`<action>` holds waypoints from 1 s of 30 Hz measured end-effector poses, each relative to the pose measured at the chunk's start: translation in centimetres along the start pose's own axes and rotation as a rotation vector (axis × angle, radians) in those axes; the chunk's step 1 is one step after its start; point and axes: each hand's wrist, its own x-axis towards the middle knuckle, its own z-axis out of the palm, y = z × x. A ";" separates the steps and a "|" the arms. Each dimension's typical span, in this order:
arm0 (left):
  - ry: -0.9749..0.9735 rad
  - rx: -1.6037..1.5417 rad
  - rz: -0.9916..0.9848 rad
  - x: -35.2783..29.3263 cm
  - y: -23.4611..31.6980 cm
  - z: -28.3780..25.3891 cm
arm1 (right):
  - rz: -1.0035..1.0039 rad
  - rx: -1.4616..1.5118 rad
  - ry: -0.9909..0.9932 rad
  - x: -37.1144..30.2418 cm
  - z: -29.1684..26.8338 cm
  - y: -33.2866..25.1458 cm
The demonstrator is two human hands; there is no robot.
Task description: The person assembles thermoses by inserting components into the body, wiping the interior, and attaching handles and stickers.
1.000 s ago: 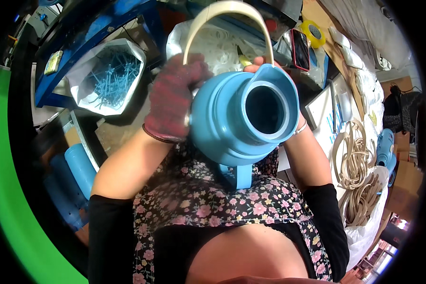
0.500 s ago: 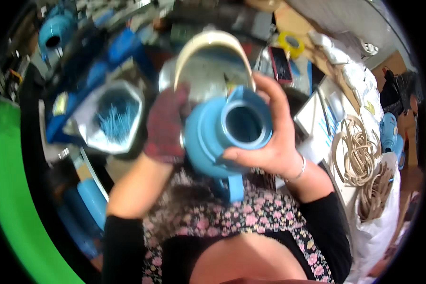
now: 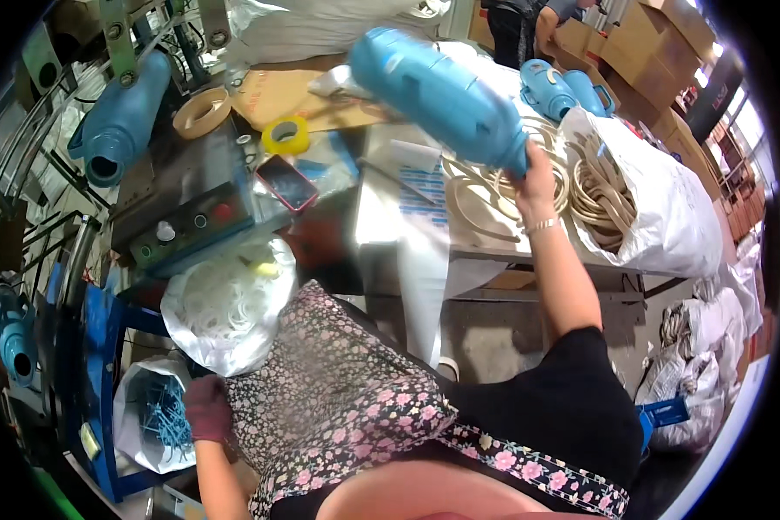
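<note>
My bare right hand is stretched out to the right and closed around the narrow neck end of a blue plastic flask casing. The casing is tilted above the white table, its wide end pointing to the far left, slightly blurred. Behind and under it lie coiled beige strips. My left hand, in a dark red glove, is low on the left, beside a white bag of thin blue plastic pieces. Its fingers are hidden, so whether it holds anything cannot be seen.
An open bag of white rings sits before a machine with buttons. A phone, yellow tape and another blue casing are nearby. More blue casings and a person are at the back right.
The view has turned right. My left hand has let go of the flask casing and dropped to the left. My right hand has carried the casing out over the table.
</note>
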 end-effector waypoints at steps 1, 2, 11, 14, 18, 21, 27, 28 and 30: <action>0.048 -0.020 -0.042 0.6 -1.6 -0.1 | -0.066 -0.035 0.108 2.3 -0.2 -0.3; 0.100 -0.044 -0.093 1.0 -3.4 -0.3 | -0.207 -0.171 0.094 5.8 -1.8 -0.3; 0.175 -0.198 -0.725 -14.7 -8.4 3.8 | -0.134 -0.499 -0.531 -4.1 11.9 5.9; 0.219 -0.124 -0.929 -24.3 -8.4 6.6 | 0.007 -0.738 -1.085 -17.8 17.2 12.7; 0.008 0.184 -0.991 -36.1 -9.7 5.3 | 0.214 -0.728 -1.524 -33.1 20.4 15.4; 0.014 0.357 -1.102 -42.0 -13.0 0.9 | 0.295 -0.753 -1.762 -41.6 22.2 13.7; -0.356 0.312 -1.357 -36.0 -16.7 -9.1 | -0.972 -0.740 -2.398 -42.3 25.1 10.9; -0.419 0.312 -1.379 -36.6 -17.5 -9.0 | -0.989 -0.767 -2.375 -43.2 25.4 10.1; -0.526 0.312 -1.426 -38.6 -18.1 -8.3 | -0.855 -0.899 -2.464 -46.0 26.6 7.7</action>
